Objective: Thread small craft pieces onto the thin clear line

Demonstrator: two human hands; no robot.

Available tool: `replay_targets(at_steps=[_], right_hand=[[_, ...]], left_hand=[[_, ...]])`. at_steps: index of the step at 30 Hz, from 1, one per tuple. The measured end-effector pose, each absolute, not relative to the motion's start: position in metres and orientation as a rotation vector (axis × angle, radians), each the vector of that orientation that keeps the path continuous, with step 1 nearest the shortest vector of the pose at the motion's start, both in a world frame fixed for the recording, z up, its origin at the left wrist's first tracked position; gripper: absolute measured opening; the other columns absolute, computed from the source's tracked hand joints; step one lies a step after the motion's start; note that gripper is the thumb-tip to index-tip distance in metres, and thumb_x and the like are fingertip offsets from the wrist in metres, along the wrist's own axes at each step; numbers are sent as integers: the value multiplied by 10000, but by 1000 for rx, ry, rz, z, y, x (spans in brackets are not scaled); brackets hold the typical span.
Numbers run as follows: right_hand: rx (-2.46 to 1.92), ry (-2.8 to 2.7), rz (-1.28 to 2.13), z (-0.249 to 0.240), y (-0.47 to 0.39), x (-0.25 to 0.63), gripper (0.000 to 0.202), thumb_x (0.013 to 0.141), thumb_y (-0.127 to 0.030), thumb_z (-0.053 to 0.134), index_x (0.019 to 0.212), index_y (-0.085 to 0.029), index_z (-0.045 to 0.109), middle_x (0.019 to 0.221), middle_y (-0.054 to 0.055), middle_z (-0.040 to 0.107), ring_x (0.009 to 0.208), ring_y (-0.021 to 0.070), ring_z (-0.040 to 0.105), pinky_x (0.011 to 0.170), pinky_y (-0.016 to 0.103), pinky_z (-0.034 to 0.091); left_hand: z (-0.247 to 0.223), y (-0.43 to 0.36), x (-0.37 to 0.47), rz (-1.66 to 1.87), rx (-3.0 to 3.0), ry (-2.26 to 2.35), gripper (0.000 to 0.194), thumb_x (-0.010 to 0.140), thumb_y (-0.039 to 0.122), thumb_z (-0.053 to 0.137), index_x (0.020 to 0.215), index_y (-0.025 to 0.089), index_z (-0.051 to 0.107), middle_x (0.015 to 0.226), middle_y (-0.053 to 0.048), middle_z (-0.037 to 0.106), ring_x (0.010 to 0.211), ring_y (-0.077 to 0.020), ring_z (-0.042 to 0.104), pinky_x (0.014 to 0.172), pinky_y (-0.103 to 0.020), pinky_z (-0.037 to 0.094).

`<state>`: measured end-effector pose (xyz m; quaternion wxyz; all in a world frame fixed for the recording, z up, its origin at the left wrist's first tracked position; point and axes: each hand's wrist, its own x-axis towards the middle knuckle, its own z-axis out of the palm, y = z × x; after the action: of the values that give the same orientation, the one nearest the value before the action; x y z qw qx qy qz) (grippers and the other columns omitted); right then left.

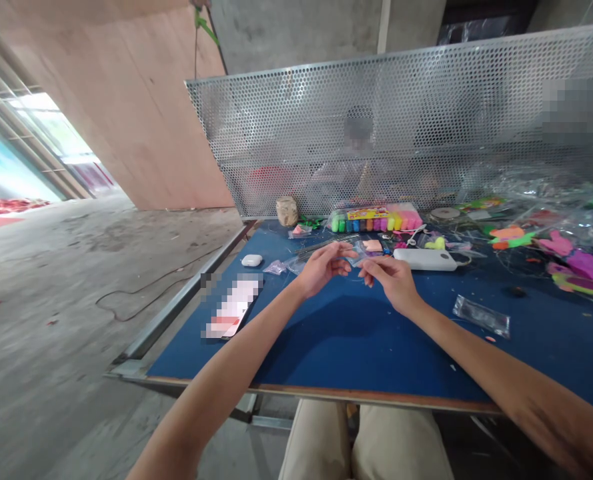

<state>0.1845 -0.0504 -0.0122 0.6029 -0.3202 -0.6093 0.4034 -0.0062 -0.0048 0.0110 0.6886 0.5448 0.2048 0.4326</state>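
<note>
My left hand (326, 269) is over the blue table, its fingers loosely curved and apart, with nothing clearly held in them. Close to its right, my right hand (389, 281) has thumb and fingertips pinched on a small clear plastic bag (358, 256), whose contents I cannot make out. Just beyond the fingertips is a peach-coloured piece (373, 246). A white oblong device (424, 259) sits right beside my right hand. Thin metal rods (321, 249) in clear wrapping lie behind my left hand, and a small purple packet (275, 267) is to its left.
A phone (236, 307) and a white earbud case (252, 261) lie on the left. Coloured clay packs (376, 219) stand at the back before a perforated metal screen (296, 133). A clear packet (481, 316) and bright cut-outs (579, 267) lie right. A person sits behind the screen.
</note>
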Motion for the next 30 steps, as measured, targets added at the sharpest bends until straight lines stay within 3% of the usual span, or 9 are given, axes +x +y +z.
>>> replay_targets(at_steps=[3,7,11,16,20,25,30], right_hand=[[-778,-1381,939,-16,-39,193,241,833,-428,708,857,-195,764,728,47,716,585,164,612,550,309,494],[-833,-1377,986,-22,-28,199,229,810,-425,726,845,-202,769,733,42,731,663,182,641,676,336,520],[-794,-1384,1130,-25,-26,199,205,805,-385,735,872,-191,745,798,41,739,781,191,662,804,351,500],[-635,-1355,1517,-25,-28,199,171,827,-338,706,845,-175,658,877,61,736,813,184,673,835,366,497],[-596,-1346,1590,-26,-27,200,201,831,-334,701,947,-180,643,783,36,705,759,175,674,803,355,515],[-677,-1411,1392,-26,-23,204,201,847,-363,692,933,-182,667,702,-4,645,653,148,636,710,317,537],[-795,-1422,1258,-25,-22,205,243,828,-417,705,915,-190,690,706,6,651,647,184,658,698,368,581]], left_hand=[[10,2,-11,981,1158,461,405,859,490,631,1038,128,664,961,-104,675,747,-152,632,770,-328,533],[9,1,-13,981,1260,437,353,801,350,718,1074,133,657,713,12,538,652,-98,538,785,-321,530],[5,-3,-6,1005,1447,524,427,877,468,636,1151,141,634,636,66,384,552,-61,388,711,-300,526],[-5,1,-2,1016,1633,601,496,924,557,515,1069,110,672,589,76,277,507,-64,307,584,-249,476],[-11,6,-4,1014,1683,628,496,911,567,528,1008,104,679,585,62,344,511,-72,376,560,-237,449],[-12,6,-5,945,1592,550,448,927,526,526,1011,103,646,654,34,464,536,-76,467,635,-278,502],[-8,6,-6,919,1657,599,422,955,492,488,1028,104,638,661,-1,555,524,-81,502,529,-217,393]])
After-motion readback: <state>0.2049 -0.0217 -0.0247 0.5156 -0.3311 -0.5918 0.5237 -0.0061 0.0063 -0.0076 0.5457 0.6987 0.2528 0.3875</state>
